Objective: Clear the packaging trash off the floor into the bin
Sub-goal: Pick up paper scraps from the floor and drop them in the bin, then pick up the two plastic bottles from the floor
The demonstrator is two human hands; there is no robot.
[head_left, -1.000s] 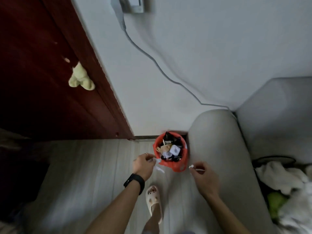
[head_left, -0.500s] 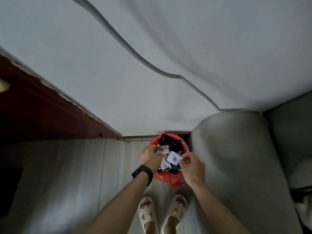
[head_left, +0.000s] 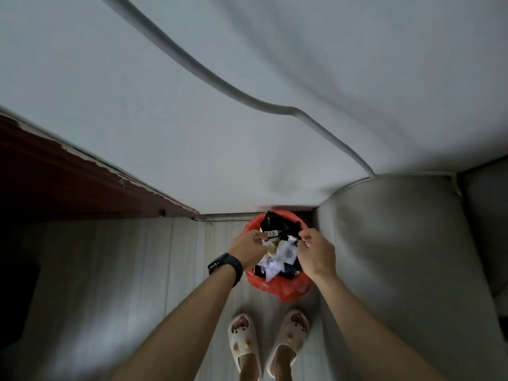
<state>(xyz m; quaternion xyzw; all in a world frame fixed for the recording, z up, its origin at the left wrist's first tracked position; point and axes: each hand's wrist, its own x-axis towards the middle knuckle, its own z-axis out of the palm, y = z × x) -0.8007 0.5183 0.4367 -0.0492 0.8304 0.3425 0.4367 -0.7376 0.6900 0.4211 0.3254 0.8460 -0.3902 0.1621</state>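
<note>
Head view: the bin, lined in red, is standing on the floor against the sofa arm. Packaging trash is filling it. Above it, the left hand and right hand are curling their fingers, 2 fists slightly apart; any pinched scrap cannot be made out.

A home room: grey sofa, wooden door, slippers on plank floor.
</note>
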